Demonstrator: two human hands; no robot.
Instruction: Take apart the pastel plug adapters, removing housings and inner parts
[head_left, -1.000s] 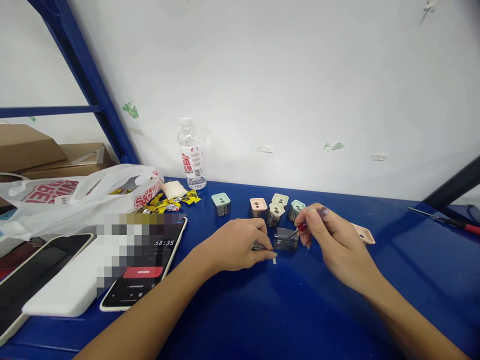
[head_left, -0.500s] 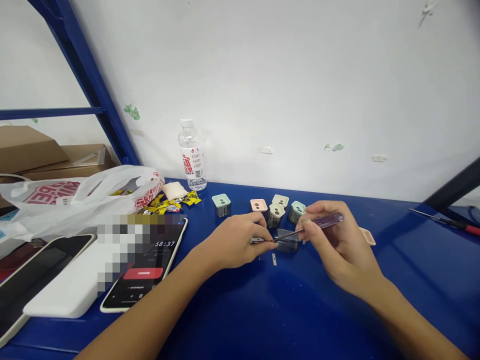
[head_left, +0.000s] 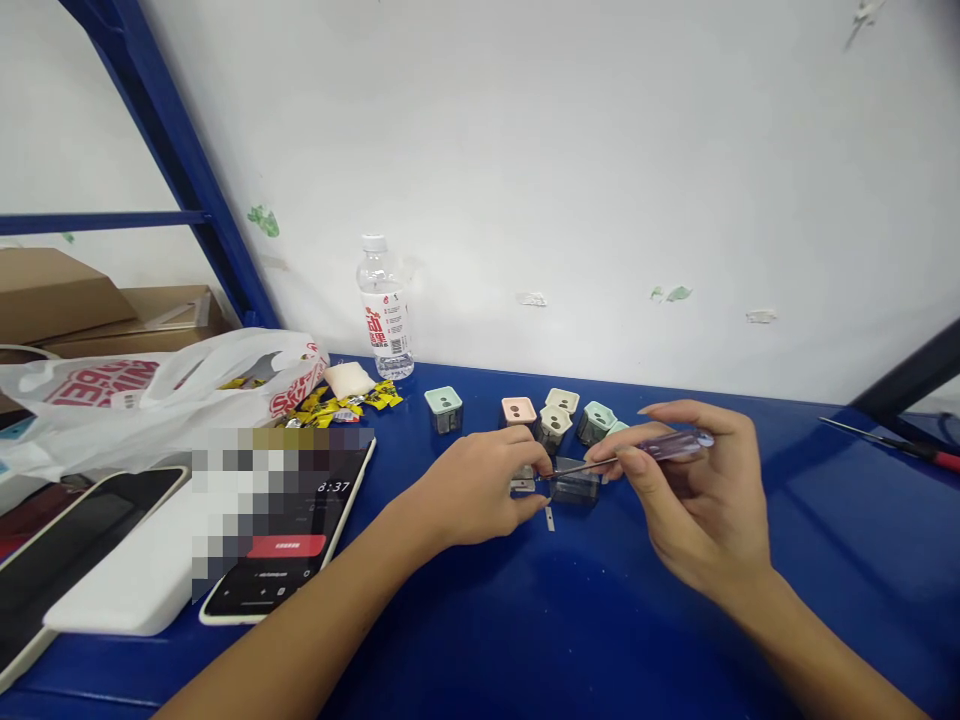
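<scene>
A screwdriver (head_left: pixel 671 446) with a clear purplish handle is held in my right hand (head_left: pixel 701 490), its shaft pointing left. My left hand (head_left: pixel 480 485) is near its tip, thumb and forefinger apart. In the gap between them shows a small metal sharpener piece (head_left: pixel 523 484), partly hidden by the fingers. A loose blade (head_left: pixel 550 518) lies just in front of the fingertips. Behind the screwdriver shaft is a dark transparent sharpener case (head_left: pixel 576 487). Pencil sharpeners stand farther back: pink (head_left: pixel 517 410), cream (head_left: pixel 555 422) and mint (head_left: pixel 596 420).
Another mint sharpener (head_left: pixel 444 408) stands left of the group, near a water bottle (head_left: pixel 386 315). Yellow-wrapped sweets (head_left: pixel 322 408), a plastic bag (head_left: pixel 187 385), a phone (head_left: pixel 300 540) and a white slab (head_left: pixel 135 570) lie left. A second screwdriver (head_left: pixel 892 440) lies far right.
My left thumb and forefinger have parted, uncovering more of the metal sharpener piece. My right hand has moved slightly right with the screwdriver.
</scene>
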